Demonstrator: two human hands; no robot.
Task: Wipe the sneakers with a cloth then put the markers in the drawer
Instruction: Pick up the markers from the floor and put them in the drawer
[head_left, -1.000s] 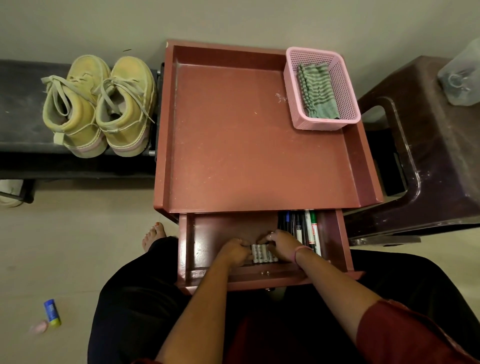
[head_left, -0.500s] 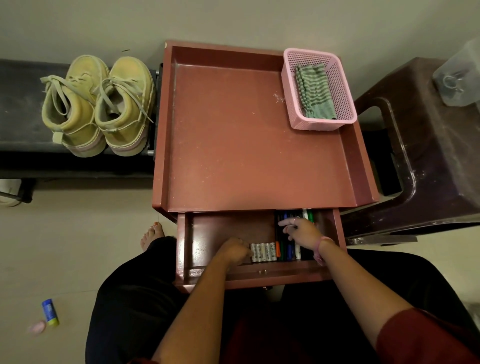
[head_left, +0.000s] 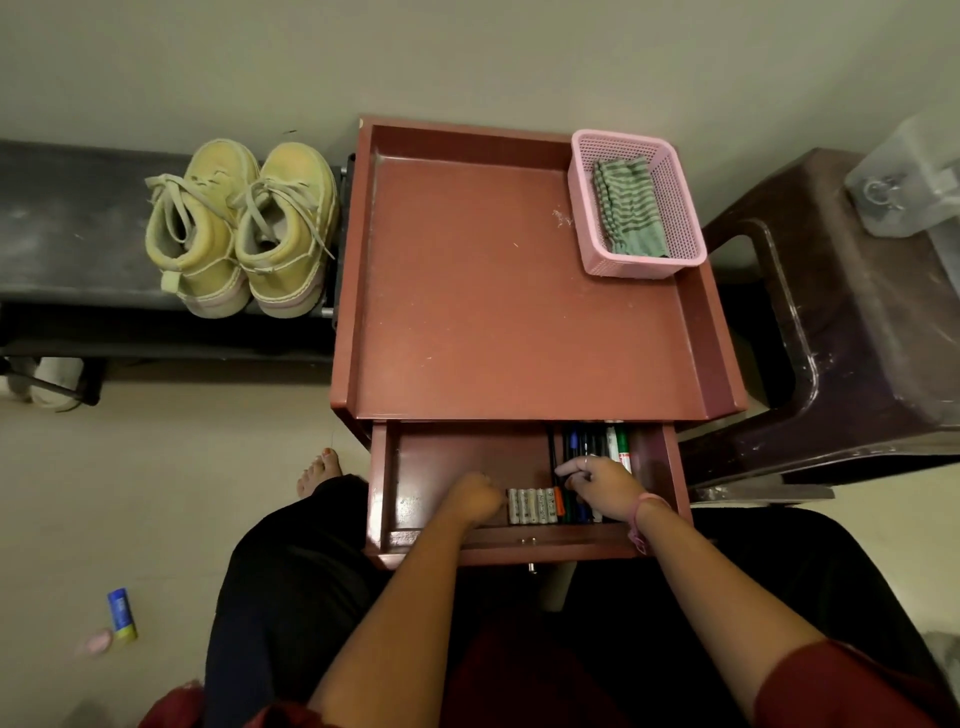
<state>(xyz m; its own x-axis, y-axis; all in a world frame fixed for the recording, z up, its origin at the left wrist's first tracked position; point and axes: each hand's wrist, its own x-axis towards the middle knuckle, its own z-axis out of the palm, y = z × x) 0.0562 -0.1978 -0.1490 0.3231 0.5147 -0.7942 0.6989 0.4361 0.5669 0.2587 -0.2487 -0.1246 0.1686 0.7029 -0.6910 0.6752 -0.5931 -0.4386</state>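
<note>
The coloured markers (head_left: 597, 467) lie bunched at the open reddish-brown wooden drawer's (head_left: 467, 452) right end. The right hand (head_left: 602, 486) has shifted onto them, fingers curled over them; a grip cannot be told. The left hand (head_left: 475, 499), fisted, rests beside a row of batteries (head_left: 532, 505). Stowing seems nearly finished.

A reddish side table (head_left: 498, 291) stands against a pale wall (head_left: 467, 52), flanked by a dark bench (head_left: 67, 234) and dark plastic stool (head_left: 857, 338) on beige floor (head_left: 156, 493).

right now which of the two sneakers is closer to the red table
The right-hand sneaker, the one whose side sits right beside the red table edge. The other sneaker sits on its far side, further along the dark bench.
</note>
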